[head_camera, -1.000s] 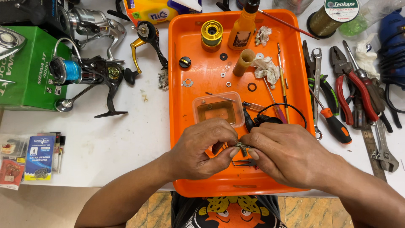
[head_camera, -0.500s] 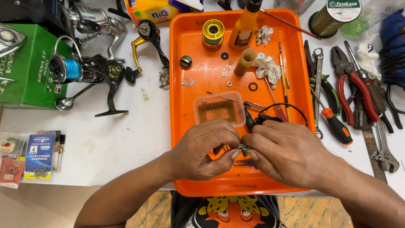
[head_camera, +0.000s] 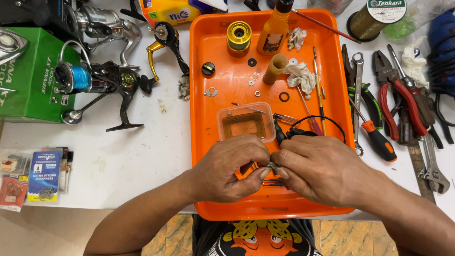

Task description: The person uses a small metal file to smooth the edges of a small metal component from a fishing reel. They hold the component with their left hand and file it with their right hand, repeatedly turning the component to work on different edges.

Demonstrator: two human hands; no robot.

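Head view: left hand [head_camera: 232, 168] and right hand [head_camera: 322, 170], barely shifted from a second ago, both pinching small metal part [head_camera: 272, 166] above near end of orange tray [head_camera: 208, 123]; fiddly fitting apparently ongoing.

Upper left: we see a green box [head_camera: 33, 76].
Lower left: blue hook packet [head_camera: 41, 175], red packets [head_camera: 12, 192].
Top: yellow pack [head_camera: 177, 10].

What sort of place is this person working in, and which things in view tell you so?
Probably a home or hobby workbench for servicing fishing reels. A spinning reel lies on the white table, an orange tray holds washers and small parts, and pliers lie alongside.
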